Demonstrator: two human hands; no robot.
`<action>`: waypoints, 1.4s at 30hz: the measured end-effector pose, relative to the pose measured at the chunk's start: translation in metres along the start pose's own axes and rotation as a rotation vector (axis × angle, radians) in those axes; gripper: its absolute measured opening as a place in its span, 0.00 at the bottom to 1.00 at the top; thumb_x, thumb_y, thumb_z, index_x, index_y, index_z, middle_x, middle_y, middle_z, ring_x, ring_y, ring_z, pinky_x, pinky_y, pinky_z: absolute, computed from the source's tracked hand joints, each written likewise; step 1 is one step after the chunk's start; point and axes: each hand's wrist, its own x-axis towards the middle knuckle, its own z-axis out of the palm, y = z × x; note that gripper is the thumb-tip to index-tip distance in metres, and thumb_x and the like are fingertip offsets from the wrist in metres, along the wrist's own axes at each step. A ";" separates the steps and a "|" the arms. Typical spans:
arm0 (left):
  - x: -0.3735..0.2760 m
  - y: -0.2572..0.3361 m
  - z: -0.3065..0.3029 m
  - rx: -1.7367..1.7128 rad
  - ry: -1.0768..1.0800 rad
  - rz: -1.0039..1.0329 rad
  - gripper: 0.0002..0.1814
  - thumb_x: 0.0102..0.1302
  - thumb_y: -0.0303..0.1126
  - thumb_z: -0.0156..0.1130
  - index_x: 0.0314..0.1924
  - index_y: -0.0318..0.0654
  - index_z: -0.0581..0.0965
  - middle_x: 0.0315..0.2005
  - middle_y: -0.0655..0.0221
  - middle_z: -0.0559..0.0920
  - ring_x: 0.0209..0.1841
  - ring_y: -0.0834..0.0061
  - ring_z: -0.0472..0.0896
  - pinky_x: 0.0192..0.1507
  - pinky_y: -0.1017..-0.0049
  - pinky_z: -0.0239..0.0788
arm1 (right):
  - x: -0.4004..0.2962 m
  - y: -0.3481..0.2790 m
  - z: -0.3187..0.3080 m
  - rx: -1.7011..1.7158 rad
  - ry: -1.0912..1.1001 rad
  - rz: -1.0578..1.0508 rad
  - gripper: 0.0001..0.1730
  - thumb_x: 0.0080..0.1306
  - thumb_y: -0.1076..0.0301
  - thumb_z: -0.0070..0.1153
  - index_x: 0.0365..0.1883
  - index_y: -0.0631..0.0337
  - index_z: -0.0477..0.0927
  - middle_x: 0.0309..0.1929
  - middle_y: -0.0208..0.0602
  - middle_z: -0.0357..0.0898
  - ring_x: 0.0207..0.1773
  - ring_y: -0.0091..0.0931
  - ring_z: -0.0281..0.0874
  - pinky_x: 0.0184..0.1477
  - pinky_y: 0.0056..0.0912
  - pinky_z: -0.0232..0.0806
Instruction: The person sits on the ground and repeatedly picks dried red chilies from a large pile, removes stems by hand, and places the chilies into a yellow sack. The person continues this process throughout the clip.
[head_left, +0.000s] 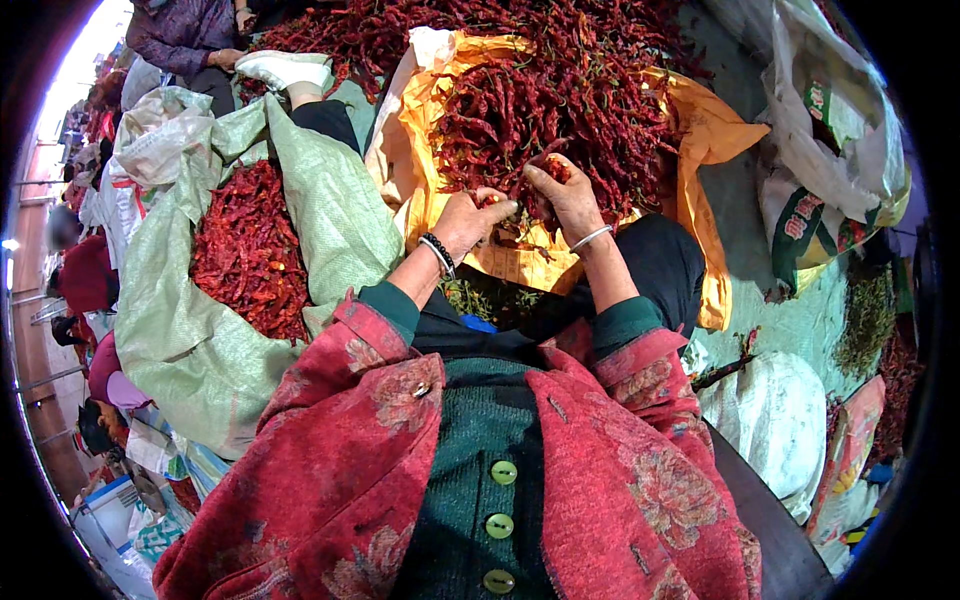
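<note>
A heap of dried red chili peppers (555, 112) lies in front of me on an orange woven sack (517, 268). At the heap's near edge, my right hand (574, 199) grips a few dried chilies (556, 169) between thumb and fingers. Just left of it, my left hand (461, 225) has its fingers curled around dried chilies (489, 199), mostly hidden by the fingers. The two hands are close together but apart. Below them, between my legs, lie loose green chili stems (480, 298).
On my left stands an open pale green woven sack (187, 360) holding red chilies (251, 255). A person's white shoe (285, 69) rests beyond it. To the right are a printed white sack (840, 150), a stem pile (865, 322) and a stuffed white sack (769, 427).
</note>
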 end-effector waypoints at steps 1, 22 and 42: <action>0.000 0.003 0.002 -0.009 0.011 0.020 0.07 0.61 0.35 0.64 0.35 0.41 0.78 0.15 0.84 0.68 0.14 0.92 0.60 0.16 0.85 0.48 | 0.000 0.001 0.000 -0.007 -0.017 -0.025 0.09 0.61 0.66 0.61 0.35 0.58 0.75 0.23 0.20 0.72 0.20 0.13 0.64 0.21 0.17 0.57; -0.027 -0.021 -0.012 0.131 0.073 0.161 0.05 0.62 0.28 0.58 0.33 0.35 0.77 0.17 0.80 0.70 0.19 0.87 0.65 0.22 0.82 0.57 | -0.022 0.013 0.035 -0.750 -0.036 -0.402 0.11 0.57 0.68 0.58 0.37 0.61 0.74 0.27 0.43 0.76 0.31 0.36 0.76 0.33 0.37 0.68; 0.041 -0.029 0.005 1.121 0.351 0.396 0.10 0.56 0.39 0.62 0.35 0.41 0.79 0.25 0.57 0.81 0.31 0.54 0.80 0.33 0.60 0.71 | 0.007 -0.021 -0.049 0.289 0.184 -0.016 0.04 0.64 0.70 0.53 0.38 0.56 0.73 0.27 0.26 0.76 0.21 0.15 0.64 0.19 0.17 0.57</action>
